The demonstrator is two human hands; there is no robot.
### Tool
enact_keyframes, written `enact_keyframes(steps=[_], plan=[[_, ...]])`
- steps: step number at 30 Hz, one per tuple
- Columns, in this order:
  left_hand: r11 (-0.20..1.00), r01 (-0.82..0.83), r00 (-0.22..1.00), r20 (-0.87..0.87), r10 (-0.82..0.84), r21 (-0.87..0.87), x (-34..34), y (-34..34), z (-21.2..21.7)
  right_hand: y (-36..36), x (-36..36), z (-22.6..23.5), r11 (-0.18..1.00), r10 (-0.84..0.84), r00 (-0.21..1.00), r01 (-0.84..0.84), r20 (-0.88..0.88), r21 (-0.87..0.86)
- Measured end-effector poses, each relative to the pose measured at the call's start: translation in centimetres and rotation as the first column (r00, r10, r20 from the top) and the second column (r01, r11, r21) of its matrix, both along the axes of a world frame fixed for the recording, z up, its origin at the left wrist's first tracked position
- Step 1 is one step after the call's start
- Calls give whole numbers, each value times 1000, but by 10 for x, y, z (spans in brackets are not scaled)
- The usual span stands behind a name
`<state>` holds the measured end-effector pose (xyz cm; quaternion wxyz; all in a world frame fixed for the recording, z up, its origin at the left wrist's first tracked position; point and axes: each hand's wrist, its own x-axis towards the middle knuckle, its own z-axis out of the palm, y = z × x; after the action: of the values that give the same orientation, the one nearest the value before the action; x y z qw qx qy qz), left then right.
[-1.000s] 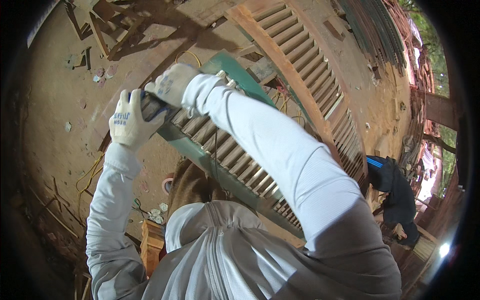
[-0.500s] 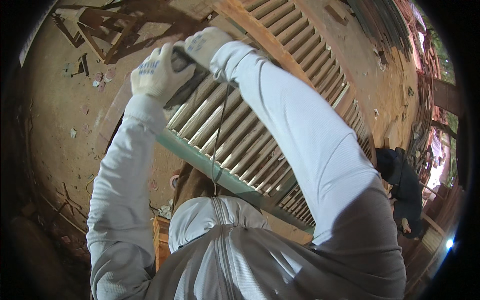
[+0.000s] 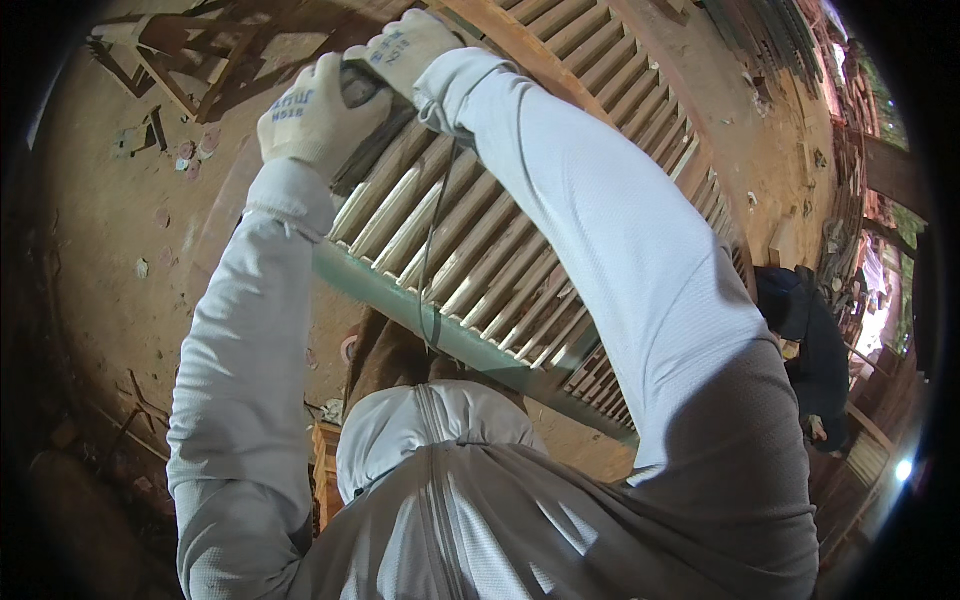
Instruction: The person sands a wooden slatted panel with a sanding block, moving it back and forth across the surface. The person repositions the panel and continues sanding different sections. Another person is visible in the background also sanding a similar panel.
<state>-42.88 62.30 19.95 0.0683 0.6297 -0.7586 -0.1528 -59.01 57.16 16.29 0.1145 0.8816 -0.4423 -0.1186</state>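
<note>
Both my hands wear white work gloves. My left hand [image 3: 312,118] and my right hand [image 3: 405,48] are closed side by side around a dark power tool [image 3: 362,92] with a thin cord [image 3: 430,240] hanging from it. The tool presses on the far end of a long wooden louvred shutter [image 3: 500,260] with pale slats and a greenish frame rail [image 3: 440,335]. Most of the tool is hidden by my gloves. My arms in pale long sleeves reach forward over the shutter.
Scrap wood pieces [image 3: 170,70] lie on the dusty brown floor at the upper left. More louvred panels [image 3: 640,60] lie beyond. Another person in dark clothes [image 3: 810,350] bends at the right. A small wooden stool [image 3: 328,470] stands below the shutter.
Both hands with the tool have slid farther away along the shutter, toward its far end. The view has shifted so more slats show below my arms.
</note>
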Motion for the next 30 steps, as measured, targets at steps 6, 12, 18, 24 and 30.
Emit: enact_keyframes(steps=[6,12,18,24,30], plan=[[995,-75,997,0,75,58,50,47,-2,42,52,10,992,84,995,-89,54,91],[984,-173,984,-40,175,41,95,100,0,77,99,19,960,191,971,-214,141,178],[967,-247,969,28,246,58,126,129,-4,98,136,6,940,247,942,-290,229,179],[981,-191,982,18,190,33,100,106,2,77,106,6,961,233,944,-260,234,92],[994,-102,995,10,101,36,34,46,3,38,43,8,996,72,997,-74,38,46]])
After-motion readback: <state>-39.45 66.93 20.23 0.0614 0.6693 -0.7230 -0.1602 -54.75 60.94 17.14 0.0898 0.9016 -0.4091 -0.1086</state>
